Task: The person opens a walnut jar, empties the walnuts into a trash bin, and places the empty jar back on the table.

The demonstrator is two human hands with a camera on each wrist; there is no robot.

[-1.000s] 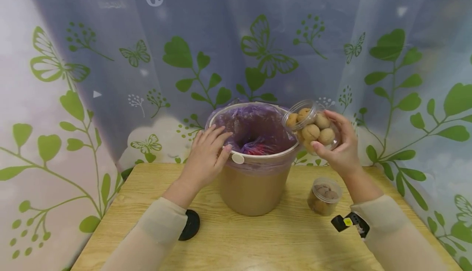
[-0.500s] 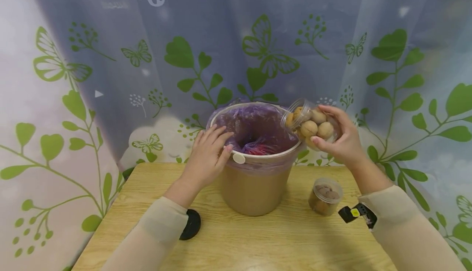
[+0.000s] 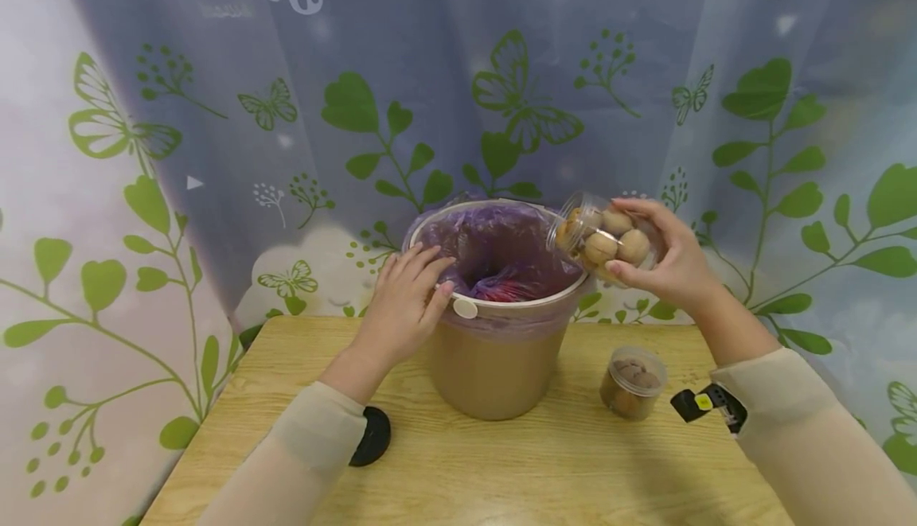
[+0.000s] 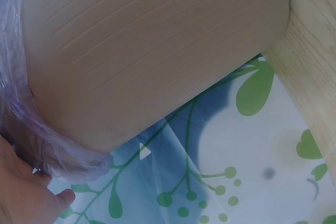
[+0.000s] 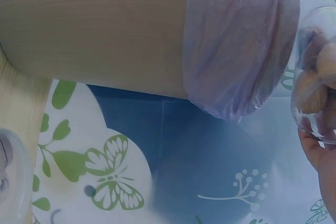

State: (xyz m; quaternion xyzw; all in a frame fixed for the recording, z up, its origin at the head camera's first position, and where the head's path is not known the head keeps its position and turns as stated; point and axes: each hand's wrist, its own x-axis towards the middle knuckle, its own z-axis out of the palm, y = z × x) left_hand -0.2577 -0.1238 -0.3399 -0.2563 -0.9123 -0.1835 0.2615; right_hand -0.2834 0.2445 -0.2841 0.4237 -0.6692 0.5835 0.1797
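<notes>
My right hand (image 3: 666,259) grips a clear plastic jar (image 3: 573,224) of round tan walnuts (image 3: 600,247). It is tilted on its side, mouth pointing left over the right rim of a tan bin (image 3: 494,375). In the right wrist view, fingers curl under the jar's wall. My left hand (image 3: 408,295) rests on the bin's near left rim, fingers extended over the edge and thumb by the round white tab (image 3: 466,308). A purple plastic bag (image 3: 473,231) lines the bin and folds down outside; something red shows through a purple bunch (image 3: 505,286) inside.
A second clear jar (image 3: 633,387), filled with brown pieces, stands right of the bin on the wooden table (image 3: 494,470). A round black disc (image 3: 372,437) lies partly under my left sleeve. Behind the table hangs a leaf-and-butterfly curtain (image 3: 430,48).
My right hand has tipped the jar further onto its side, its mouth turning more to the left. The right forearm has swung outward to the right. My left hand stays on the rim.
</notes>
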